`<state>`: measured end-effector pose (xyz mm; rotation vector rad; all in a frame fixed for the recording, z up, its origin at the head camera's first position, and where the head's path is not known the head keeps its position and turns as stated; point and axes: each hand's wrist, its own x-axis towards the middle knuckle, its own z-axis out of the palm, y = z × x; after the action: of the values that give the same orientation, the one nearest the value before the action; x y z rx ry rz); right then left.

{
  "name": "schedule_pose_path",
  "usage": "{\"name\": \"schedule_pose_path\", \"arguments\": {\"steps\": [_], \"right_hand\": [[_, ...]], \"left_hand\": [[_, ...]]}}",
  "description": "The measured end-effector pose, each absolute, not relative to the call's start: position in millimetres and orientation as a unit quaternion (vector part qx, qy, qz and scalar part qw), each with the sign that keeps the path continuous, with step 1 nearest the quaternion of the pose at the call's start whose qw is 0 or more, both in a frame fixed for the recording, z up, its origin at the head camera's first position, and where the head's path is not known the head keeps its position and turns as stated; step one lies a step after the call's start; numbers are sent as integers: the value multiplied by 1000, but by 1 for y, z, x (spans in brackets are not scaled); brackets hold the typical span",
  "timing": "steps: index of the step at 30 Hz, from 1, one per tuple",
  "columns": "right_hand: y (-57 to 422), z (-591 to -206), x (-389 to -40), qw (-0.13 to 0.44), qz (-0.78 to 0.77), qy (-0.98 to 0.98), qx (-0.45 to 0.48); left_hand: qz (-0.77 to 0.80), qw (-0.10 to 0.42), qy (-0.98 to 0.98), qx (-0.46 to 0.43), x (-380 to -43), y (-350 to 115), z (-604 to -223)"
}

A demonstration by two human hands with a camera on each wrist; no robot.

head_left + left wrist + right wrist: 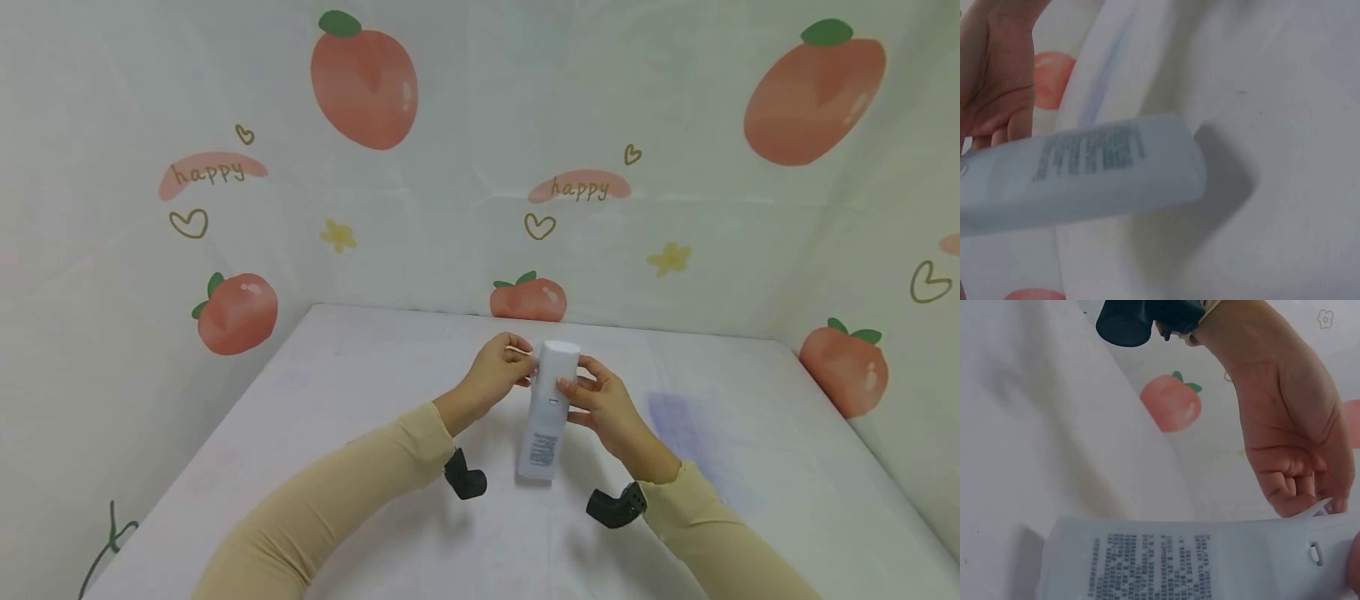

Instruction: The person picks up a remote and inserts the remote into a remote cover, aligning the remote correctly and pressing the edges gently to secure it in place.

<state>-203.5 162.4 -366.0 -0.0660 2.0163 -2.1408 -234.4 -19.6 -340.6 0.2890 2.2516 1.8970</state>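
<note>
A long white plastic case (pixel 546 417) is held up over the white table, tilted, its face with small dark printed text and a slot turned toward me. My right hand (pixel 609 408) grips it from the right near the upper end, thumb on the face. At its upper left edge is my left hand (pixel 497 371), fingers bent. The right wrist view shows the left hand (pixel 1297 437) pinching a thin white flap (pixel 1317 509) that sticks out from the edge of the case (pixel 1260 550). In the left wrist view, the lower end of the case (pixel 1166 162) hangs above its shadow.
The white table (pixel 360 367) has a bluish-purple patch (pixel 682 425) to the right. A white curtain (pixel 465 100) with printed peaches stands behind and at the sides. Dark wrist cameras (pixel 467 477) sit on both sleeves. A green cord (pixel 112 537) hangs at the lower left.
</note>
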Motion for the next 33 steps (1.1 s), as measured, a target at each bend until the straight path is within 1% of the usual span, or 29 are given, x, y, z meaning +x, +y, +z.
{"name": "schedule_pose_path", "arguments": {"steps": [9,16,19,33], "right_hand": [[164,-367,-202,99,-723,683,-19],[165,-365,-201,101,-725,681,-26],[165,-365,-201,104,-723,682,-31],[165,-364,-199,120,-711,691,-49]], "left_hand": [[620,84,766,147,-240,-26,-342],[623,120,764,122,-240,-30,-341],[623,125,764,111,-240,-32,-341],[620,70,776,93,-238,-33,-342]]}}
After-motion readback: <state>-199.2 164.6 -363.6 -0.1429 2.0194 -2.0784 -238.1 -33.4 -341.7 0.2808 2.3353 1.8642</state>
